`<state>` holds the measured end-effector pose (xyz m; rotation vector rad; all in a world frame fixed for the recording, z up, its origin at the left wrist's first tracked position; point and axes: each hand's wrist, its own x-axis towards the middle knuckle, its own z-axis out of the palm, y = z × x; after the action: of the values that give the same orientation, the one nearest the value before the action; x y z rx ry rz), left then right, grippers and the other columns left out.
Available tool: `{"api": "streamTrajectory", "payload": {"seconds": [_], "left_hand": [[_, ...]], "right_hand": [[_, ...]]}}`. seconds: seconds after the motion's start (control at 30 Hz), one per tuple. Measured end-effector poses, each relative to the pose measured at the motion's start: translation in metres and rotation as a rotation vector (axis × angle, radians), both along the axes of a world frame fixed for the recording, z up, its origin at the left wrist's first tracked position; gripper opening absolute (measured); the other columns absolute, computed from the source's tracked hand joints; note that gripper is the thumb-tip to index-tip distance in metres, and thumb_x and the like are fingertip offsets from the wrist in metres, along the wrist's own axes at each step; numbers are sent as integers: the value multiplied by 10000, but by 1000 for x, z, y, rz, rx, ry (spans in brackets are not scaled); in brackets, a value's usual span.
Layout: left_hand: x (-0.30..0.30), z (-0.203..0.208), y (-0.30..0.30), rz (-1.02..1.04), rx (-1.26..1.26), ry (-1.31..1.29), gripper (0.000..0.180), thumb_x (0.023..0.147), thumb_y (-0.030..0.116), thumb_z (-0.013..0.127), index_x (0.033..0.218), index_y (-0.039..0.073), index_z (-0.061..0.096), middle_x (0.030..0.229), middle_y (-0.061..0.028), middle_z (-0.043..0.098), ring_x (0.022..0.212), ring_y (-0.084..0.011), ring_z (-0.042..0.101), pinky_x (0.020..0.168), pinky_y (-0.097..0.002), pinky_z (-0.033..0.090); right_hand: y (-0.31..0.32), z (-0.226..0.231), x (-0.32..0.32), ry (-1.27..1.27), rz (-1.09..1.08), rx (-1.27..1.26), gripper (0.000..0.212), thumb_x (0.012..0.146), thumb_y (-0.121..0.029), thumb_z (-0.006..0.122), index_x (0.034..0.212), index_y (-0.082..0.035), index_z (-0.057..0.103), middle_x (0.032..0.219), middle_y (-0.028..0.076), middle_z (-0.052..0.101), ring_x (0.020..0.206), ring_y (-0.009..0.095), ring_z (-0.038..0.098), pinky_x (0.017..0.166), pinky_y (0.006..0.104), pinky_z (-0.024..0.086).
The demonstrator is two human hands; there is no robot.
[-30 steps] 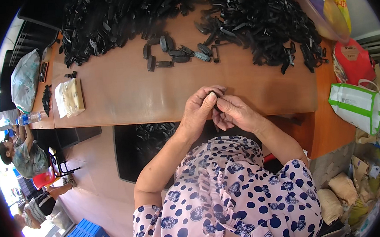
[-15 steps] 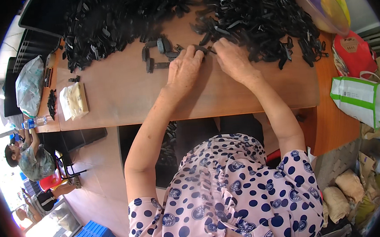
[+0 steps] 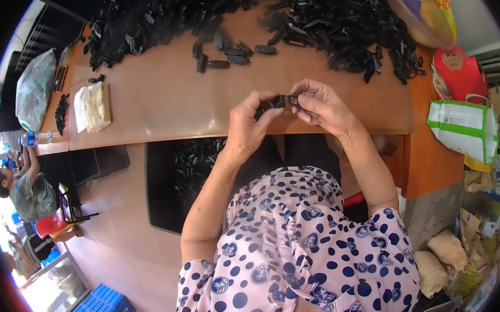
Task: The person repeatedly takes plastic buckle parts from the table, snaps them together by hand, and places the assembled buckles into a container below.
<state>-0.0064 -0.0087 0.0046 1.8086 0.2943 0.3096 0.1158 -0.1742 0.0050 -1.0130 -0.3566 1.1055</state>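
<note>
Just above the table's near edge, my two hands meet over a small black plastic part (image 3: 281, 101). My left hand (image 3: 249, 121) is closed around its left end, thumb along the near side. The thumb and fingers of my right hand (image 3: 323, 108) pinch at its right end; whether they hold a second small piece there I cannot tell. Farther back, several loose black plastic pieces (image 3: 237, 59) lie scattered on the brown table (image 3: 165, 104). Two big heaps of similar parts, a left heap (image 3: 148, 27) and a right heap (image 3: 348, 24), cover the far side.
A tissue pack (image 3: 92, 108), a clear plastic bag (image 3: 35, 90) and a bottle (image 3: 37, 138) are at the left. A bowl (image 3: 420, 13), a red bag (image 3: 458, 72) and a white-green bag (image 3: 464, 128) stand right. Below the table is a black bin (image 3: 164, 211) of parts. A person (image 3: 29, 194) sits far left.
Both hands have drawn back from the loose pieces toward the table's near edge and lifted, bringing a black plastic part with them. My fingers have turned upward around it.
</note>
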Motion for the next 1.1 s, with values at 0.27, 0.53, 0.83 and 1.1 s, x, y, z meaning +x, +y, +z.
{"api": "streamTrajectory", "payload": {"seconds": [0.27, 0.53, 0.83, 1.1], "left_hand": [[-16, 6, 2, -73, 186, -105, 210, 798, 15, 697, 991, 15, 616, 837, -80, 629, 729, -162, 594, 662, -264, 481], [-23, 6, 2, -105, 297, -194, 213, 774, 10, 707, 958, 17, 599, 819, -86, 593, 701, -199, 582, 611, -297, 474], [-28, 6, -3, -152, 447, -200, 214, 746, 41, 721, 925, 10, 607, 797, -114, 592, 678, -274, 574, 592, -341, 470], [-6, 11, -10, -45, -298, 70, 208, 772, 65, 746, 947, 4, 652, 1076, -93, 560, 858, -144, 607, 666, -232, 506]], "right_hand": [[-1, 10, -13, 38, 60, -27, 116, 902, -102, 619, 997, -57, 570, 792, 33, 604, 575, 49, 477, 458, 145, 307], [0, 7, -19, 70, 126, -145, 106, 905, -97, 619, 970, -48, 550, 739, 31, 590, 543, 40, 478, 408, 143, 268], [-4, -5, -13, 80, 313, -324, 144, 897, -191, 645, 937, -82, 560, 750, 4, 589, 612, 48, 512, 452, 137, 323], [0, 0, -22, 258, 159, -128, 374, 937, -351, 572, 1165, -66, 492, 925, 81, 586, 669, 124, 563, 471, 175, 390]]}}
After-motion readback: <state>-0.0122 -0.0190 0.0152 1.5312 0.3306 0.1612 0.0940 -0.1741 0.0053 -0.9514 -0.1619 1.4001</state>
